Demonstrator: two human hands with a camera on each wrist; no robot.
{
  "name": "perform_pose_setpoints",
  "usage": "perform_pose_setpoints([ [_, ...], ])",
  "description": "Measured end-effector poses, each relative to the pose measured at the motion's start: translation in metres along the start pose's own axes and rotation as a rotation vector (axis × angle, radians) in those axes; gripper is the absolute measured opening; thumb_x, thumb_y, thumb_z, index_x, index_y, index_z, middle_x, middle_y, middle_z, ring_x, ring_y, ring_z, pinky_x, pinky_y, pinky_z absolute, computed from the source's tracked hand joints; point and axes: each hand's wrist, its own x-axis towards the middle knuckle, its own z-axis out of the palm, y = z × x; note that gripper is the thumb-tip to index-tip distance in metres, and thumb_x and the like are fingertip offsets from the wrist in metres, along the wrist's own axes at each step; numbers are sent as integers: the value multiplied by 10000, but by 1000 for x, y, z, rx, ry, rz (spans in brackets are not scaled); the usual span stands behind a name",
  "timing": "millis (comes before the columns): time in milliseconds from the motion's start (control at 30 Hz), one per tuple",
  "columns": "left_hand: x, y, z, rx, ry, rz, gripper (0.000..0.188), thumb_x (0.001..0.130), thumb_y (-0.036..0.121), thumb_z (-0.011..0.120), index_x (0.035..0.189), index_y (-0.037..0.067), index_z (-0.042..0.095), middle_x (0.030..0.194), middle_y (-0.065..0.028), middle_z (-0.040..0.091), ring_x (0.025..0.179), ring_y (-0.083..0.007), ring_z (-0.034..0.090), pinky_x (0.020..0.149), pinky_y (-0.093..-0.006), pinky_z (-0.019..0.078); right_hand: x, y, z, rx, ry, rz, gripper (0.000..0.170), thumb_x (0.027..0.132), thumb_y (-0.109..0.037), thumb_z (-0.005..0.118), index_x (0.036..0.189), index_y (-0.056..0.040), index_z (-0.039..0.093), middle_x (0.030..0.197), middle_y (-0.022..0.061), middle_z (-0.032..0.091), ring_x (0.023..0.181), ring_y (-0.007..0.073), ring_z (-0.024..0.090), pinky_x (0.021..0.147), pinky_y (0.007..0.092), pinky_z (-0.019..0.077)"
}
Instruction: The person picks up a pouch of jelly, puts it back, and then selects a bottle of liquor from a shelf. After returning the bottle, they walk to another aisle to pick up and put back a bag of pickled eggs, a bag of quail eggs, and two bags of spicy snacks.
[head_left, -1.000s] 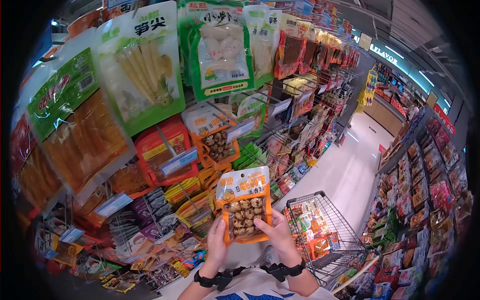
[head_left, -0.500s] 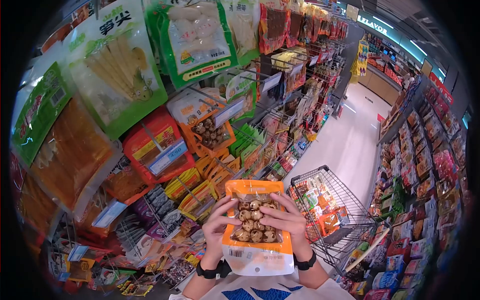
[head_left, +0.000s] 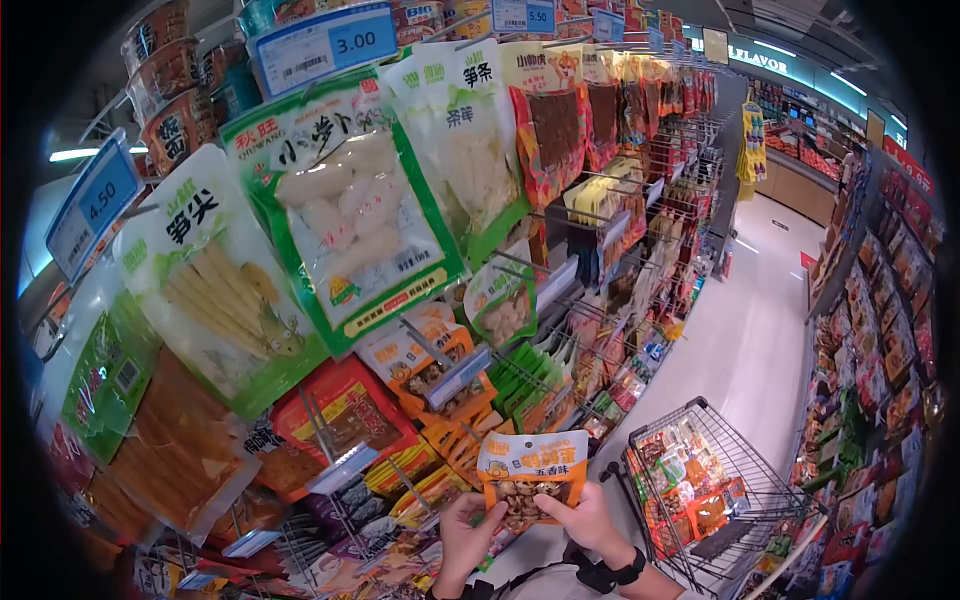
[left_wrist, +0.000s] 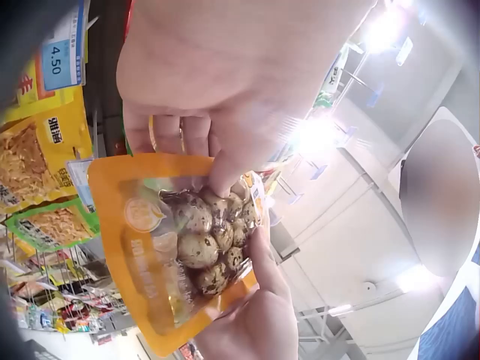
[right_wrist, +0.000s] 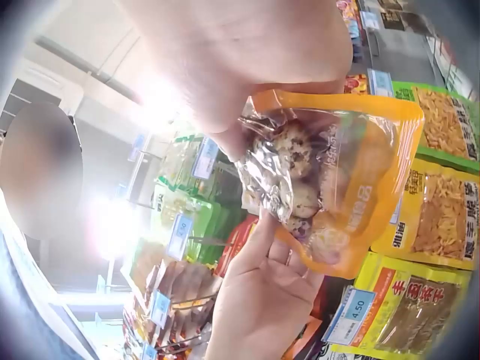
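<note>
An orange and white bag of speckled quail eggs (head_left: 535,470) is held upright in front of the person, its printed face toward the head camera. The left hand (head_left: 468,540) grips one side edge, thumb on the front and fingers behind. On the opposite edge, the right hand (head_left: 592,520) does the same, its thumb pressing the clear window. Up close in the left wrist view, the eggs (left_wrist: 199,251) show through the plastic, with both thumbs against it. From the right wrist view, the clear film (right_wrist: 274,176) looks creased and shiny near the thumbs.
A rack of hanging snack packs stands to the left, with a green radish pack (head_left: 345,210), a bamboo-shoot bag (head_left: 215,290) and similar egg bags (head_left: 430,365). At the right is a shopping cart (head_left: 720,470) holding several packs. An aisle floor (head_left: 755,290) runs ahead; more shelves line its right.
The bag was turned over to its back and upside down half a second ago; now its front faces up again. The head view has shifted, showing more of the upper rack.
</note>
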Motion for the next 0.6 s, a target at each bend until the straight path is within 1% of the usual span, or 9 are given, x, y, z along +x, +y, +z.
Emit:
perform_pose_setpoints([
  [33, 6, 2, 5, 28, 29, 4, 262, 899, 56, 795, 1070, -6, 606, 976, -72, 720, 907, -115, 670, 815, -268, 529, 10, -4, -2, 11, -6, -9, 356, 932, -181, 777, 1198, 38, 689, 1106, 78, 762, 953, 115, 697, 867, 293, 555],
  [67, 13, 3, 12, 44, 93, 77, 385, 912, 56, 777, 1187, 5, 513, 1165, -122, 677, 996, -138, 660, 839, -277, 536, 21, -11, -5, 2, -14, -17, 368, 926, -171, 781, 1215, 30, 675, 1106, 82, 760, 958, 122, 701, 871, 295, 553],
  [100, 18, 14, 17, 40, 102, 23, 505, 929, 85, 755, 1319, -10, 447, 1357, -183, 567, 1177, -206, 603, 951, -343, 518, 34, -15, -9, 6, -40, -17, 368, 926, -171, 781, 1215, 30, 675, 1106, 82, 760, 958, 122, 701, 871, 295, 553],
  [167, 29, 35, 34, 265, 283, 203, 615, 937, 142, 746, 1425, -40, 419, 1471, -233, 469, 1329, -299, 509, 1100, -432, 428, 59, -21, -15, -79, -44, -132, 383, 917, -164, 786, 1224, 26, 661, 1107, 91, 759, 965, 127, 704, 872, 301, 552],
  [267, 49, 56, 42, 389, 284, 349, 757, 913, 195, 764, 1507, -59, 368, 1511, -260, 438, 1420, -364, 414, 1174, -473, 329, 91, -26, -19, -47, -116, -149, 395, 898, -136, 800, 1230, 18, 650, 1119, 97, 751, 981, 135, 699, 881, 312, 550],
  [400, 64, 70, 66, 454, 412, 527, 817, 853, 198, 801, 1486, -99, 379, 1494, -272, 435, 1396, -400, 427, 1154, -473, 335, 122, -36, -21, 22, -214, -118, 420, 891, -111, 806, 1252, 12, 630, 1114, 92, 745, 987, 146, 694, 884, 318, 548],
  [500, 65, 65, 75, 563, 420, 555, 851, 866, 167, 742, 1544, -66, 282, 1542, -210, 363, 1430, -328, 368, 1192, -444, 261, 137, -44, -20, 62, -332, -156, 440, 887, -133, 813, 1257, 9, 624, 1110, 102, 747, 983, 168, 704, 881, 329, 553],
  [533, 67, 60, 81, 668, 498, 672, 873, 844, 142, 735, 1533, -80, 248, 1503, -205, 372, 1396, -330, 386, 1191, -428, 244, 144, -45, -20, 106, -402, -153, 460, 878, -160, 824, 1256, 7, 623, 1110, 115, 748, 981, 188, 716, 878, 340, 557],
  [600, 69, 59, 88, 665, 528, 667, 888, 835, 141, 739, 1534, -84, 240, 1503, -211, 365, 1395, -329, 386, 1185, -431, 257, 158, -35, -21, 36, -452, -232, 489, 864, -194, 835, 1256, 5, 620, 1111, 133, 747, 987, 216, 727, 876, 355, 562],
])
